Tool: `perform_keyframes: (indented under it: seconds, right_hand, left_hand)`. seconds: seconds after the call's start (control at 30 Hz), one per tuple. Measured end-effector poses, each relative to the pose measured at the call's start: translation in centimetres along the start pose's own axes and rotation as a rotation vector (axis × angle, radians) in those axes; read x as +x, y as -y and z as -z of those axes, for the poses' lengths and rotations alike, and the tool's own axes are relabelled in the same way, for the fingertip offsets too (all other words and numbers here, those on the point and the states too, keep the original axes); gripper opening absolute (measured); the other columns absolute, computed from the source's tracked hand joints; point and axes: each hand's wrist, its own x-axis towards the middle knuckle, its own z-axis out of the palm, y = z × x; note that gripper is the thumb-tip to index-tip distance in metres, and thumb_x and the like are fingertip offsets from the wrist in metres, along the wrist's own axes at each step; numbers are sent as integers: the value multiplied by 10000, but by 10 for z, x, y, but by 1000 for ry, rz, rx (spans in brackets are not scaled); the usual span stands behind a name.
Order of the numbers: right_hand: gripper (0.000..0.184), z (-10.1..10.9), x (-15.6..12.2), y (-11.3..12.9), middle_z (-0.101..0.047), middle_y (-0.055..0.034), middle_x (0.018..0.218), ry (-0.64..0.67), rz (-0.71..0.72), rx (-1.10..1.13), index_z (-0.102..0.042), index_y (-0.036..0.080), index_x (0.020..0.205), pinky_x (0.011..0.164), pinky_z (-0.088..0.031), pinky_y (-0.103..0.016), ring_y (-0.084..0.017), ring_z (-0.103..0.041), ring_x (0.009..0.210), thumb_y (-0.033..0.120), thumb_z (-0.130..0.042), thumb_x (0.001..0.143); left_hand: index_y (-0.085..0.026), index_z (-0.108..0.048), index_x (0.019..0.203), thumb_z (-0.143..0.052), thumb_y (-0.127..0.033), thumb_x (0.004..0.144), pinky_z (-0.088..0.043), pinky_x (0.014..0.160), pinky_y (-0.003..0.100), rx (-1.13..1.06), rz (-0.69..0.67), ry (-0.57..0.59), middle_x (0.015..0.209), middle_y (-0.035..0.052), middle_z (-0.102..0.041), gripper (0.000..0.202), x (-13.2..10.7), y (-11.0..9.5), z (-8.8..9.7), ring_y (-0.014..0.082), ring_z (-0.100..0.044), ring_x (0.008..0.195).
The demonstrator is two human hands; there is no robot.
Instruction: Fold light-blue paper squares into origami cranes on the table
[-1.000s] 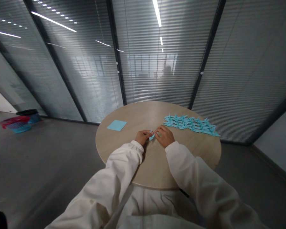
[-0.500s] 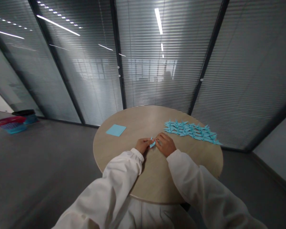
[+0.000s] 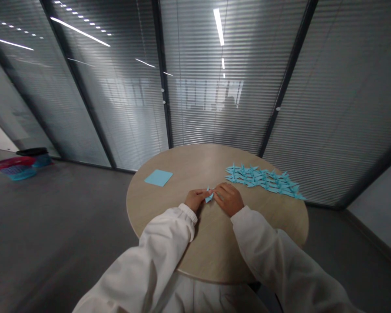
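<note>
Left hand (image 3: 194,200) and right hand (image 3: 227,199) together pinch a small pale-blue folded paper crane (image 3: 209,198) at the fingertips, above the round light-wood table (image 3: 127,202). Done: many matching blue paper cranes (image 3: 263,180) in rows, far right. Unfolded: one flat pale-blue paper square (image 3: 158,178), far left.

The paper crane (image 3: 209,198) and table (image 3: 215,252) now sit lower in view.
</note>
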Motion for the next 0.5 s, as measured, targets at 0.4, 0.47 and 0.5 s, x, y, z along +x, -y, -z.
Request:
perform_keyframes:
  seconds: [0.4, 0.47, 0.5]
  right_hand:
    - [246, 0, 1, 10, -661, -83, 973, -87, -11, 159, -629, 185, 1043, 837, -493, -343, -187, -583, 908, 162, -445, 880]
    - [249, 1, 1, 12, -658, -81, 987, -91, -25, 183, -625, 192, 1049, 855, -488, -344, -187, -580, 924, 167, -442, 882]
    - [248, 2, 2, 13, -656, -80, 993, -94, -39, 203, -621, 196, 1050, 864, -484, -344, -186, -578, 934, 171, -439, 884]
  left_hand:
    - [-98, -708, 667, -832, -346, 466, -381, 522, 207, -173, -10, -56, 618, 39, -617, 342, -4, -7, -5, 80, -493, 552]
    - [-107, -706, 677, -830, -344, 470, -406, 549, 212, -171, 3, -61, 643, 40, -625, 338, -3, -8, -5, 89, -513, 581]
    - [-113, -703, 680, -831, -344, 469, -418, 563, 216, -168, 6, -65, 653, 39, -627, 338, -3, -9, -5, 94, -523, 596]
